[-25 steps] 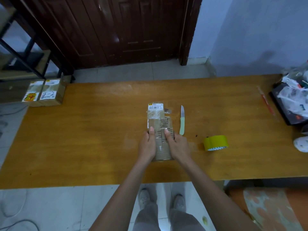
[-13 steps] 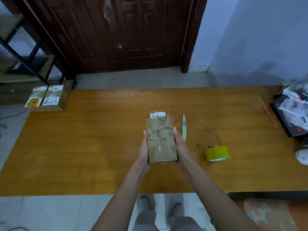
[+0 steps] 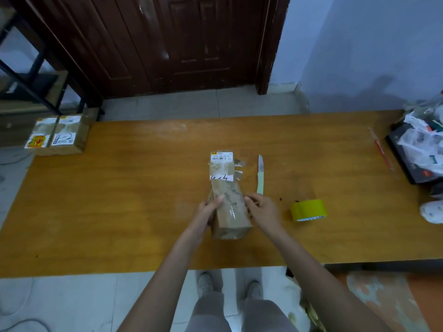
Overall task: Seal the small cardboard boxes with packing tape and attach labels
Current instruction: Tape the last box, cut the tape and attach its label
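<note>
Right now both hands sit on the small cardboard box (image 3: 230,212) at mid-counter (image 3: 119,200). Left hand (image 3: 208,209) wraps its left side, thumb over the top face, so it's grasping the box. Right hand (image 3: 262,208) has its fingertips against the right edge; fingers look only lightly bent, so more a touch than a clamp, can't tell for sure. The box's long axis runs straight away from the person, near end between the two hands, far end past the fingertips. That far end carries a handwritten white label (image 3: 221,177) and loose tape tabs sticking out to the right. A barcode label (image 3: 221,156) lies just beyond the box's far end; whether it's stuck to the box or lying on the counter can't be told. Knife (image 3: 260,174) lies just beyond the right hand, parallel to the box, blade pointing away. Yellow tape roll (image 3: 308,210) is out to the right of the right hand, so the right is the nearer hand for either tool. Judging by this, the next move is taping or pressing down the far end, left hand steadying. Two labelled boxes (image 3: 60,135) sit well off beyond the left hand, past the counter's far left corner.
</note>
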The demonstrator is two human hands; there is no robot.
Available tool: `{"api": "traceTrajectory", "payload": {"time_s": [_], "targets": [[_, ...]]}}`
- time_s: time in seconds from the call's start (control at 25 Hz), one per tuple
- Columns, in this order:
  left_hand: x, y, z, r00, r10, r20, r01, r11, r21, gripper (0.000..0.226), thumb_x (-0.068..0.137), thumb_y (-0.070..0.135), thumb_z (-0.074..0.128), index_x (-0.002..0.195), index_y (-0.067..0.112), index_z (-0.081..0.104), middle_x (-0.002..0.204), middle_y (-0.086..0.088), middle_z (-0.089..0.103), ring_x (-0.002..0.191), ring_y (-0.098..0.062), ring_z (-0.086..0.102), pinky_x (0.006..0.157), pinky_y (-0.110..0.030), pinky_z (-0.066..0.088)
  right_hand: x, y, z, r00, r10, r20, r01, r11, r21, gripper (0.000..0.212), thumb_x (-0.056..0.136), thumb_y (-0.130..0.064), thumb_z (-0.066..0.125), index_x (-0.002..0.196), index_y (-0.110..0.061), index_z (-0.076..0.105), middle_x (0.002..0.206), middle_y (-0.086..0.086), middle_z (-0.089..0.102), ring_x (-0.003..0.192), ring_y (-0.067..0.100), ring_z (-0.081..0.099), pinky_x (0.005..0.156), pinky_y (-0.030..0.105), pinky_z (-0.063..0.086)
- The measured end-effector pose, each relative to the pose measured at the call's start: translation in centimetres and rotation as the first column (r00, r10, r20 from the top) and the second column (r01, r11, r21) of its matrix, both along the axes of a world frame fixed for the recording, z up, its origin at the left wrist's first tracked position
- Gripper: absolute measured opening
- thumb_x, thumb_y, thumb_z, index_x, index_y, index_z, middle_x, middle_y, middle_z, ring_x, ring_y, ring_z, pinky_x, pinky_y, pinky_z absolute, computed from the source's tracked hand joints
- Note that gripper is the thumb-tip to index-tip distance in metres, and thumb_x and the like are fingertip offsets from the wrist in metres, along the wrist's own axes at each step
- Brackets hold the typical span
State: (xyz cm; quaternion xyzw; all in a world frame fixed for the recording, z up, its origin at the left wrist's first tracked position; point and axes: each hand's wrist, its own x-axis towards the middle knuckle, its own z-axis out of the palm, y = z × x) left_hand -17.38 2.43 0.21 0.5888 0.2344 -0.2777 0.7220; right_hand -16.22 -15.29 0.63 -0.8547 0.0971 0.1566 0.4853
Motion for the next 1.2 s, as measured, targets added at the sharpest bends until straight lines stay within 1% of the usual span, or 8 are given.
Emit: {"api": "traceTrajectory", "payload": {"time_s": [0.16,0.32,0.56,0.6,0.68,0.92,1.04,1.2], "targets": [[-1.7,1.3,-3.0,0.996,-0.033,-0.088,0.044,0.990,0.133,0.047,0.090,0.031,0.065,0.128,0.005,0.055,0.119,-0.012,0.067,0.107,-0.025,0.065,0.092,-0.038,0.054,1.0,-7.0,0.0,0.948,0.153,0.278,0.025,0.836,-0.548,0.033,0.087,-0.034,0.067,0.113,-0.014,0.068,0.101,0.003,0.065,0.098,0.023,0.057,0.081,0.034,0.047],[-2.4,0.8,-5.6,0.997,-0.036,-0.074,0.054,0.965,0.255,0.041,0.095,0.033,0.058,0.131,0.012,0.052,0.125,-0.008,0.063,0.106,-0.020,0.063,0.082,-0.031,0.054,1.2,-12.2,-1.1,0.977,0.204,-0.060,-0.163,0.538,-0.827,0.051,0.087,-0.059,0.055,0.120,-0.021,0.063,0.119,0.004,0.060,0.120,0.026,0.049,0.104,0.047,0.036],[-2.1,0.5,-7.5,0.986,-0.167,0.012,0.109,0.699,0.707,0.044,0.100,0.043,0.043,0.120,0.005,0.053,0.127,-0.011,0.043,0.111,-0.027,0.053,0.097,-0.045,0.048,0.1,-13.6,-2.5,0.993,0.013,-0.115,-0.086,0.741,-0.666,0.052,0.075,-0.049,0.078,0.109,-0.014,0.061,0.111,0.011,0.053,0.120,0.034,0.042,0.081,0.043,0.049],[-2.3,0.5,-7.4,0.986,-0.164,0.026,0.090,0.664,0.742,0.043,0.100,0.042,0.041,0.119,0.005,0.051,0.126,-0.011,0.042,0.108,-0.026,0.053,0.096,-0.044,0.049,0.2,-13.5,-2.4,0.996,-0.011,-0.092,-0.049,0.788,-0.614,0.037,0.074,-0.045,0.080,0.090,-0.018,0.060,0.093,0.005,0.052,0.112,0.034,0.045,0.074,0.039,0.044],[-2.5,0.1,-6.9,0.990,-0.113,0.090,0.002,0.630,0.777,0.040,0.099,0.039,0.044,0.121,0.006,0.049,0.128,-0.010,0.041,0.106,-0.022,0.050,0.094,-0.041,0.050,-0.1,-13.1,-2.0,0.999,0.007,-0.044,-0.029,0.857,-0.515,0.048,0.072,-0.040,0.082,0.065,-0.023,0.038,0.069,-0.004,0.036,0.090,0.030,0.045,0.068,0.033,0.029],[-1.5,-2.2,-3.5,0.878,-0.227,0.422,-0.246,0.542,0.803,0.025,0.089,0.003,0.056,0.110,0.016,0.055,0.109,0.006,0.048,0.101,-0.008,0.048,0.081,-0.021,0.045,-1.1,-10.6,-0.2,0.997,-0.067,0.030,0.072,0.966,-0.250,0.043,0.067,-0.034,0.085,0.076,-0.009,0.051,0.079,0.003,0.045,0.074,0.020,0.044,0.060,0.033,0.032],[0.1,-4.5,-2.1,0.775,-0.464,0.429,-0.034,0.647,0.762,0.036,0.087,-0.002,0.055,0.115,0.020,0.057,0.110,0.008,0.056,0.103,-0.008,0.054,0.085,-0.023,0.050,-1.3,-8.9,2.1,0.996,-0.007,0.092,0.025,0.980,-0.199,0.042,0.062,-0.029,0.088,0.071,-0.010,0.051,0.077,0.001,0.045,0.067,0.016,0.043,0.057,0.031,0.032],[2.5,-6.9,-1.6,0.641,-0.741,0.200,0.388,0.537,0.749,0.065,0.083,-0.007,0.057,0.138,0.026,0.046,0.139,0.001,0.049,0.126,-0.015,0.048,0.093,-0.023,0.043,-2.0,-8.3,4.6,0.991,0.021,0.134,-0.004,0.992,-0.128,0.040,0.062,-0.023,0.088,0.071,-0.010,0.052,0.077,0.002,0.045,0.066,0.014,0.042,0.056,0.028,0.033]]}}
